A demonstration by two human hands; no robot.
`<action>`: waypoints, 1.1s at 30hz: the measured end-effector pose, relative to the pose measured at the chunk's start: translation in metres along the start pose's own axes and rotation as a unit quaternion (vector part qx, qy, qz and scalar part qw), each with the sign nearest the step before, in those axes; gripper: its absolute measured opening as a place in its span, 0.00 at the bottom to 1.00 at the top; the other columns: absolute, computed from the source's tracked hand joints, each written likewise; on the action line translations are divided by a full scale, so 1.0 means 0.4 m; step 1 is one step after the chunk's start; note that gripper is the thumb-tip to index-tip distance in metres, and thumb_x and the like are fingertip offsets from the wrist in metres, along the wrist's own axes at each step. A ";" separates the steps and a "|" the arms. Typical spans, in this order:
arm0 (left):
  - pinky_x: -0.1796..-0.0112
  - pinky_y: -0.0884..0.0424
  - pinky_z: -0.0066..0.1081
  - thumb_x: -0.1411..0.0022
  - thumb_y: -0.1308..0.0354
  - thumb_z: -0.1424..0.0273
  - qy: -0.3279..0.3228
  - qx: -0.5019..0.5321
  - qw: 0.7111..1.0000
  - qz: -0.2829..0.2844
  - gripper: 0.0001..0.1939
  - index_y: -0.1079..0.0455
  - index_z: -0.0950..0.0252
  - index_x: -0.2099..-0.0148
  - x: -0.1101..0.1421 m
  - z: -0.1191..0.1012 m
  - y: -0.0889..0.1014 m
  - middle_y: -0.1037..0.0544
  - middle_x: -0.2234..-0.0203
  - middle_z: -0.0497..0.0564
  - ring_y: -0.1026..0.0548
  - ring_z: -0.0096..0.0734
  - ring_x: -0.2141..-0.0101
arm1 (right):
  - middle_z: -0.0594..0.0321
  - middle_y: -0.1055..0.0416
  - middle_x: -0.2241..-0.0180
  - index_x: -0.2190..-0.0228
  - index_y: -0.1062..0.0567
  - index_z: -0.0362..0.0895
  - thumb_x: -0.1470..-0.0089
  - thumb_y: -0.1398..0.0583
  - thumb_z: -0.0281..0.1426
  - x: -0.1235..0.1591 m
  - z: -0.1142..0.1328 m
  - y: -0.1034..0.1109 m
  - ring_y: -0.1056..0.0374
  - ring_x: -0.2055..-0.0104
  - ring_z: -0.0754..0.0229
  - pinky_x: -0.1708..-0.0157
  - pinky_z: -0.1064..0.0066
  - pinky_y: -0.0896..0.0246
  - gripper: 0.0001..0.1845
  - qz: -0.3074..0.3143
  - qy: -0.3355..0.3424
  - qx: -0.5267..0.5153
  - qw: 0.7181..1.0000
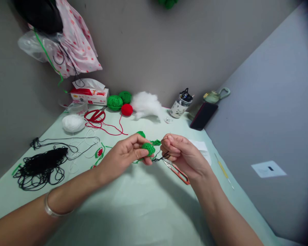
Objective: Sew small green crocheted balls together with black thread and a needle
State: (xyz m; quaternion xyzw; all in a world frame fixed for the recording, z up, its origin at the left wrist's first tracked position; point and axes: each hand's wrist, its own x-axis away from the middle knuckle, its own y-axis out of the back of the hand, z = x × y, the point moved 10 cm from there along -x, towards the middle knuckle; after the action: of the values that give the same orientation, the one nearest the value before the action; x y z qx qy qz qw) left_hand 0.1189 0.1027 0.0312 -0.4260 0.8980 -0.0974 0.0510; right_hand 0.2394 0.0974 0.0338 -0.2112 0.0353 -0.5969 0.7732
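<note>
My left hand (129, 150) pinches a small green crocheted piece (148, 149) between thumb and fingers, above the middle of the table. Facing it, my right hand (182, 148) is closed, with thumb and forefinger pressed together on black yarn (165, 156) that loops down between the hands. A thin tip, perhaps a needle, shows above the right fingertips, too small to be sure. Behind the hands lie more green crocheted bits (156, 142). Orange-handled scissors (179, 173) rest on the table beneath my right hand, partly hidden by it.
On the left lie a black yarn skein (45, 162), a white yarn ball (73, 123) and red scissors (95, 116). Along the back are a tissue box (90, 95), green yarn balls (115, 102), a red ball (126, 109), stuffing (146, 105), a pen jar (179, 106) and a phone (204, 116). A crochet hook (223, 169) lies right.
</note>
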 end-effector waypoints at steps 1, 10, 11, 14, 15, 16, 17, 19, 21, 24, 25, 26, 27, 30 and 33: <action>0.59 0.29 0.33 0.35 0.39 0.64 0.004 -0.013 1.000 0.000 0.10 0.30 0.63 0.55 -0.001 0.006 -0.002 0.23 0.67 0.47 0.21 0.32 0.66 | 0.74 0.59 0.82 0.74 0.28 0.42 0.44 0.35 0.39 0.003 0.001 -0.003 0.65 0.78 0.68 0.79 0.75 0.64 0.15 0.002 0.000 0.004 1.000; 0.56 0.28 0.32 0.39 0.37 0.73 -0.123 -0.177 0.974 -0.071 0.09 0.25 0.62 0.55 0.009 -0.046 0.021 0.26 0.62 0.50 0.26 0.32 0.59 | 0.69 0.43 0.80 0.64 0.21 0.42 0.34 0.43 0.40 0.063 0.065 -0.049 0.49 0.77 0.68 0.77 0.74 0.54 0.16 -0.006 0.095 0.282 0.955; 0.56 0.27 0.32 0.39 0.38 0.74 -0.140 -0.184 0.970 -0.082 0.09 0.25 0.62 0.55 0.014 -0.055 0.023 0.26 0.62 0.50 0.26 0.32 0.59 | 0.68 0.39 0.79 0.62 0.21 0.43 0.34 0.44 0.38 0.076 0.072 -0.069 0.46 0.76 0.68 0.75 0.73 0.50 0.15 0.002 0.115 0.334 0.935; 0.54 0.26 0.32 0.39 0.37 0.74 -0.167 -0.164 0.965 -0.117 0.10 0.27 0.61 0.54 0.024 -0.071 0.041 0.25 0.60 0.49 0.25 0.31 0.58 | 0.63 0.28 0.70 0.55 0.22 0.45 0.32 0.46 0.33 0.113 0.080 -0.140 0.35 0.71 0.65 0.69 0.73 0.41 0.13 0.046 0.177 0.496 0.849; 0.54 0.26 0.32 0.38 0.37 0.73 -0.167 -0.147 0.967 -0.127 0.10 0.27 0.61 0.54 0.025 -0.071 0.048 0.25 0.59 0.49 0.24 0.31 0.57 | 0.61 0.26 0.67 0.53 0.23 0.45 0.32 0.46 0.31 0.123 0.078 -0.159 0.33 0.68 0.64 0.67 0.72 0.39 0.13 0.059 0.194 0.537 0.819; 0.54 0.26 0.31 0.38 0.37 0.73 -0.163 -0.128 0.969 -0.135 0.10 0.28 0.61 0.54 0.026 -0.069 0.055 0.25 0.59 0.48 0.24 0.31 0.57 | 0.59 0.25 0.62 0.51 0.24 0.45 0.32 0.46 0.30 0.131 0.076 -0.173 0.31 0.65 0.63 0.65 0.72 0.38 0.13 0.066 0.208 0.568 0.793; 0.55 0.25 0.30 0.38 0.37 0.73 -0.158 -0.109 0.971 -0.141 0.10 0.28 0.60 0.54 0.026 -0.067 0.061 0.25 0.59 0.48 0.24 0.30 0.57 | 0.57 0.25 0.58 0.50 0.25 0.46 0.32 0.47 0.30 0.137 0.078 -0.180 0.30 0.62 0.63 0.64 0.71 0.37 0.14 0.062 0.222 0.592 0.772; 0.58 0.25 0.28 0.39 0.36 0.72 -0.149 -0.080 0.973 -0.154 0.11 0.29 0.60 0.54 0.027 -0.067 0.072 0.25 0.60 0.47 0.24 0.29 0.58 | 0.55 0.27 0.51 0.48 0.26 0.47 0.32 0.47 0.30 0.147 0.096 -0.178 0.29 0.60 0.62 0.63 0.71 0.36 0.15 0.025 0.253 0.619 0.743; 0.61 0.25 0.27 0.40 0.35 0.72 -0.138 -0.064 0.975 -0.161 0.12 0.29 0.59 0.53 0.026 -0.068 0.078 0.25 0.60 0.47 0.24 0.28 0.59 | 0.57 0.25 0.57 0.48 0.26 0.48 0.31 0.48 0.31 0.155 0.123 -0.163 0.29 0.64 0.64 0.66 0.73 0.38 0.15 -0.028 0.278 0.616 0.736; 0.63 0.26 0.27 0.40 0.35 0.70 -0.106 -0.053 0.981 -0.155 0.13 0.28 0.59 0.52 0.021 -0.063 0.076 0.24 0.61 0.47 0.25 0.28 0.62 | 0.67 0.29 0.71 0.50 0.27 0.49 0.30 0.49 0.34 0.141 0.126 -0.126 0.35 0.73 0.67 0.72 0.75 0.41 0.14 -0.046 0.226 0.557 0.798; 0.64 0.26 0.27 0.40 0.35 0.70 -0.095 -0.049 0.982 -0.153 0.13 0.27 0.60 0.53 0.019 -0.059 0.075 0.24 0.62 0.47 0.25 0.28 0.63 | 0.68 0.31 0.73 0.49 0.27 0.50 0.30 0.49 0.35 0.132 0.112 -0.119 0.37 0.73 0.67 0.72 0.76 0.41 0.14 -0.028 0.189 0.531 0.826; 0.63 0.26 0.27 0.40 0.34 0.69 -0.085 -0.041 0.984 -0.152 0.12 0.27 0.60 0.53 0.018 -0.055 0.075 0.24 0.63 0.47 0.25 0.28 0.63 | 0.68 0.32 0.72 0.49 0.28 0.50 0.30 0.50 0.36 0.124 0.095 -0.116 0.37 0.73 0.67 0.72 0.76 0.41 0.14 -0.002 0.152 0.505 0.850; 0.63 0.26 0.27 0.40 0.34 0.69 -0.077 -0.031 0.985 -0.151 0.12 0.27 0.61 0.54 0.016 -0.050 0.075 0.23 0.63 0.47 0.24 0.28 0.63 | 0.68 0.32 0.71 0.49 0.28 0.50 0.30 0.50 0.36 0.119 0.079 -0.119 0.37 0.72 0.68 0.72 0.77 0.40 0.14 0.027 0.124 0.479 0.869; 0.60 0.26 0.29 0.40 0.34 0.69 -0.062 0.004 0.988 -0.143 0.13 0.27 0.61 0.53 0.011 -0.038 0.073 0.22 0.63 0.48 0.23 0.28 0.62 | 0.67 0.29 0.69 0.50 0.28 0.49 0.29 0.52 0.33 0.112 0.061 -0.129 0.37 0.72 0.69 0.71 0.77 0.39 0.15 0.069 0.113 0.409 0.903; 0.57 0.26 0.29 0.40 0.34 0.69 -0.056 0.023 0.989 -0.137 0.14 0.27 0.61 0.52 0.008 -0.033 0.070 0.21 0.60 0.48 0.22 0.29 0.60 | 0.68 0.28 0.68 0.52 0.31 0.47 0.30 0.51 0.31 0.104 0.063 -0.110 0.36 0.76 0.71 0.74 0.77 0.39 0.11 0.018 0.142 0.375 0.916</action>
State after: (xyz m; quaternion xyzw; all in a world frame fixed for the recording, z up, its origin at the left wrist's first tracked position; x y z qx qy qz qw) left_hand 0.0934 0.1191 0.0379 -0.5485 0.8245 -0.1001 0.0970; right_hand 0.2190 0.0570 0.0812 0.1817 -0.0773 -0.5759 0.7933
